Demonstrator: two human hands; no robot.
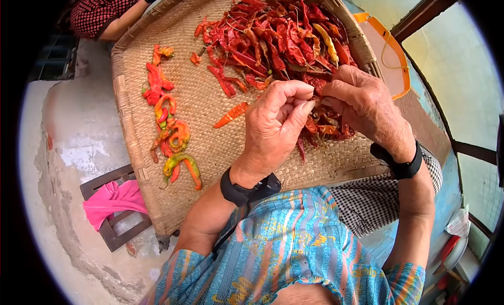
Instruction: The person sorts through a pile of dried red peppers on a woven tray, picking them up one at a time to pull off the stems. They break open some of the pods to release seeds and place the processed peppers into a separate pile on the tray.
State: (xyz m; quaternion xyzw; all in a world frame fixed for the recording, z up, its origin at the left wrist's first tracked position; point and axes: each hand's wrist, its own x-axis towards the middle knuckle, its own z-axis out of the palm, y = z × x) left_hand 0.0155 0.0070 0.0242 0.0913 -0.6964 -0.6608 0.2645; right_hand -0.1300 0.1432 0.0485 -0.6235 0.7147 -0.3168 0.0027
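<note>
My left hand (275, 126) is closed, with thumb and forefinger pinched above the woven tray (210, 142). Close beside it, my right hand (367, 105) is closed too, its fingertips almost meeting the left ones. A small dark bit shows at the fingertips, but what it is I cannot make out. Just beyond and below both hands lies a large heap of dried red chillies (278, 37), with one yellow chilli (326, 42) on top. A single orange-red chilli (231, 115) lies left of my left hand. Fresher twisted chillies (176, 134) form a row along the tray's left side.
Another person's patterned sleeve (102, 13) and forearm are at the upper left. A pink cloth (115, 202) drapes over a dark wooden stool (118, 237). An orange-rimmed container (404, 69) stands right of the tray. Checked cloth (367, 205) lies under the tray's near edge.
</note>
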